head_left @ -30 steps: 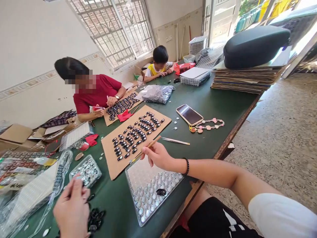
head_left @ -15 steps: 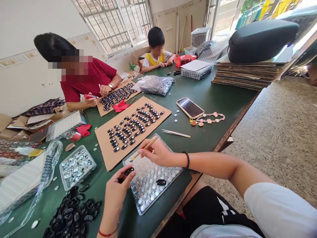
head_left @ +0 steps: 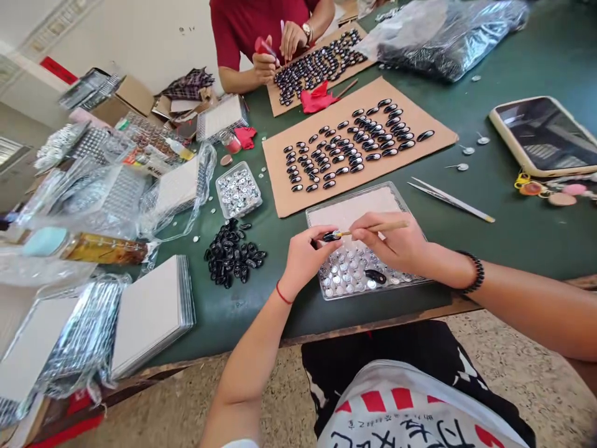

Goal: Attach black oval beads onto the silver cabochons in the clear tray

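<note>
My left hand (head_left: 305, 258) pinches a small black oval piece (head_left: 330, 236) over a clear plastic tray (head_left: 345, 208) of silver caps. My right hand (head_left: 394, 242) holds a thin wooden brush (head_left: 375, 229) whose tip touches that piece. Another black piece (head_left: 375, 276) lies in the tray under my right hand. Beyond the tray lies a cardboard sheet (head_left: 280, 193) with several rows of black ovals. A heap of loose black pieces (head_left: 232, 255) lies left of my left hand.
A small tray of silver caps (head_left: 238, 190), tweezers (head_left: 450, 200) and a phone (head_left: 543, 134) lie on the green table (head_left: 522, 239). Stacked plastic trays (head_left: 149, 311) and bags crowd the left. A person in red (head_left: 247, 22) works at a second cardboard sheet (head_left: 317, 62) at the far side.
The view tilted down and swung left. My left hand carried a black piece up to the brush tip; my right hand moved slightly right over the tray.
</note>
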